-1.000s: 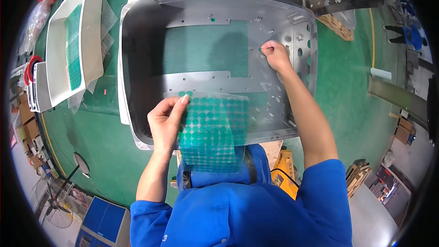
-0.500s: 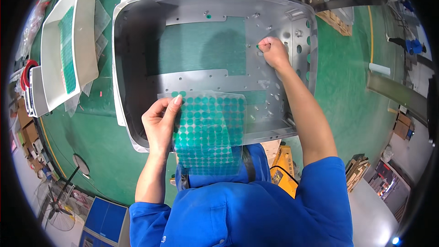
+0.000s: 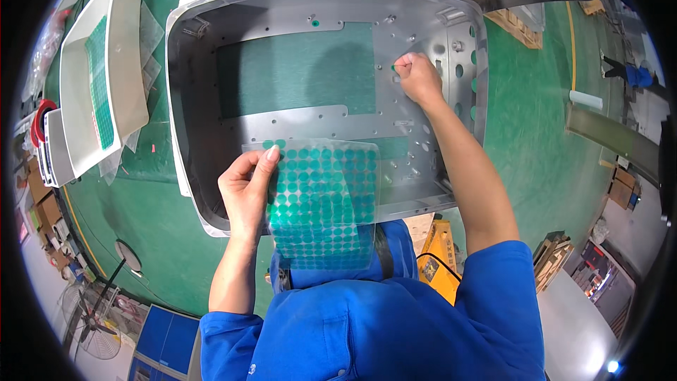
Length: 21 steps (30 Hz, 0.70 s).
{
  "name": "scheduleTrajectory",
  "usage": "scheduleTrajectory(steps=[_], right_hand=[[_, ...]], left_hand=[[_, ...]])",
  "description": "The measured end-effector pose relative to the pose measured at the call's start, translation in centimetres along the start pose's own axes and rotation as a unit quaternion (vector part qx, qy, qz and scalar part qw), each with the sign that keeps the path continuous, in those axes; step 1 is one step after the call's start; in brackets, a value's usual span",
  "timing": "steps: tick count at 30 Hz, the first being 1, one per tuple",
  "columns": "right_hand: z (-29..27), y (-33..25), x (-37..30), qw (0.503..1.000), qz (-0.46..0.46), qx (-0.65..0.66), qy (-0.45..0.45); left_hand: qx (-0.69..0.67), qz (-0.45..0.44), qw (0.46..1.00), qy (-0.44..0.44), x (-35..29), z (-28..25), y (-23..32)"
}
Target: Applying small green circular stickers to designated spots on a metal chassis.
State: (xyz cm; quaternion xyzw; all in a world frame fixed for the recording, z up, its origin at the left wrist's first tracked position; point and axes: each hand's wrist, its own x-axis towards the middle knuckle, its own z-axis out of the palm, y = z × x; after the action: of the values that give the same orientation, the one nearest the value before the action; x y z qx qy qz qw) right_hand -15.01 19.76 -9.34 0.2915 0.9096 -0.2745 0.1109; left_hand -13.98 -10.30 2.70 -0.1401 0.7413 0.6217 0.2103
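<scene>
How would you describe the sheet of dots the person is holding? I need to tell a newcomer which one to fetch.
Start at the big grey metal housing with a green-backed cut-out. At its near edge the left hand holds a clear plastic sheet covered in rows of round green stickers. Unlike the other green sheet lying in the white tray at far left, this one is held up, in hand.

Left hand point(image 3: 247, 194) holding green dot sheet point(image 3: 324, 201), right hand point(image 3: 417, 77) on metal panel point(image 3: 296, 123)
</scene>
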Motion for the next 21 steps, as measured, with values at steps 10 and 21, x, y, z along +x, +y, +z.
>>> scheduleTrajectory(steps=[10,21], right_hand=[[0.1,-0.2,-1.0,0.995,-0.015,0.078,0.051],[-0.7,1.6,3.1,0.994,0.060,0.079,-0.045]], left_hand=[[0.004,0.000,1.000,-0.008,-0.1,0.1,0.1],[-0.021,0.031,0.999,0.005,-2.4,-1.8,1.3]])
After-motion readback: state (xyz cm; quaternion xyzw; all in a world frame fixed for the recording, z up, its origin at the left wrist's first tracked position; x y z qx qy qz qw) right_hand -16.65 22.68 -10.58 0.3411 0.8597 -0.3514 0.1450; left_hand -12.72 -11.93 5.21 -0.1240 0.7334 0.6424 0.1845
